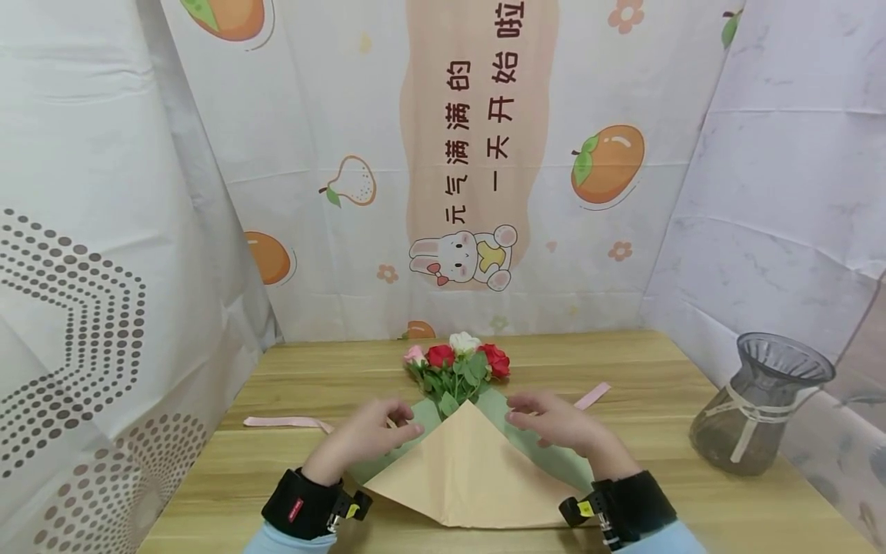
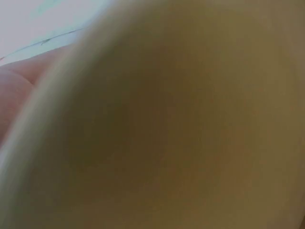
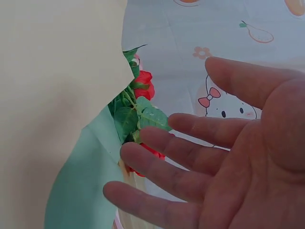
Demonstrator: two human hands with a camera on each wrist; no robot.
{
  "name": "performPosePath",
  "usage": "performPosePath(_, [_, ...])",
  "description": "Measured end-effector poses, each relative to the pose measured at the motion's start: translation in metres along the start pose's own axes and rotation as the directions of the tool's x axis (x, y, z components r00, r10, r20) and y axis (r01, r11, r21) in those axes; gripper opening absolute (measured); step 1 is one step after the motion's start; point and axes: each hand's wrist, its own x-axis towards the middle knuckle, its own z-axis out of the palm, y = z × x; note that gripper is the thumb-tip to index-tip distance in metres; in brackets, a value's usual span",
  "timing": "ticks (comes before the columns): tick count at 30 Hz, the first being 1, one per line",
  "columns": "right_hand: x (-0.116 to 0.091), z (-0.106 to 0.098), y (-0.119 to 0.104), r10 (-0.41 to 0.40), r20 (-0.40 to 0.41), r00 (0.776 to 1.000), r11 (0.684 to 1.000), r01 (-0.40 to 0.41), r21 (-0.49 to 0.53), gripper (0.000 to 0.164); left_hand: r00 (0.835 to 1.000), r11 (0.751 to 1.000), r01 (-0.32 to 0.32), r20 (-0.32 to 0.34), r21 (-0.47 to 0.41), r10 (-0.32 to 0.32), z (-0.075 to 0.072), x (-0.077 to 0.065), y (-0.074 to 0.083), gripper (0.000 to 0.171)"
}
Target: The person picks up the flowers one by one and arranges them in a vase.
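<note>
A bunch of roses (image 1: 457, 373), red, pink and white with green leaves, lies on the table. Around its stems is wrapping paper, with a tan sheet (image 1: 477, 477) folded up over a green sheet (image 1: 554, 454). My left hand (image 1: 370, 431) hovers at the paper's left side, fingers loosely bent and nothing seen between them. On the right side, my right hand (image 1: 554, 423) is held apart from the paper. Its fingers (image 3: 186, 167) are spread and hold nothing in the right wrist view. Blurred tan paper (image 2: 190, 119) covers most of the left wrist view. The stems are hidden.
A pink ribbon runs beneath the paper, its left end (image 1: 284, 422) and right end (image 1: 593, 395) sticking out on the wooden table (image 1: 311, 369). A smoky glass vase (image 1: 744, 423) with cord round its neck stands at the right. Printed cloth (image 1: 332, 254) hangs behind.
</note>
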Motion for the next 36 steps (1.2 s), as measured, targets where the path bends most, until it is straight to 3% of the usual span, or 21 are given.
performPosePath(5, [0.002, 0.005, 0.001, -0.009, 0.058, 0.998, 0.998, 0.013, -0.067, 0.055, 1.0, 0.998, 0.008, 0.016, 0.06, -0.009, 0.004, 0.0, -0.002, 0.035])
performPosePath(12, [0.0, 0.008, 0.001, 0.021, 0.116, 0.993, 0.995, -0.009, -0.096, 0.056, 0.997, 0.996, 0.04, 0.06, 0.079, -0.045, 0.008, -0.001, -0.003, 0.034])
performPosePath(25, [0.002, 0.012, 0.007, 0.023, 0.142, 0.99, 0.99, -0.003, -0.14, 0.052, 0.994, 0.988, -0.03, 0.106, 0.153, 0.014, 0.015, 0.002, -0.011, 0.016])
performPosePath(32, [0.004, 0.013, 0.007, -0.039, 0.191, 0.981, 0.983, 0.072, -0.17, 0.03, 0.993, 0.988, -0.024, 0.12, 0.15, 0.006, 0.017, 0.001, -0.01, 0.013])
performPosePath(36, [0.004, 0.012, 0.007, -0.053, 0.208, 0.977, 0.981, 0.089, -0.17, 0.025, 0.992, 0.988, -0.032, 0.124, 0.153, 0.013, 0.017, 0.001, -0.01, 0.011])
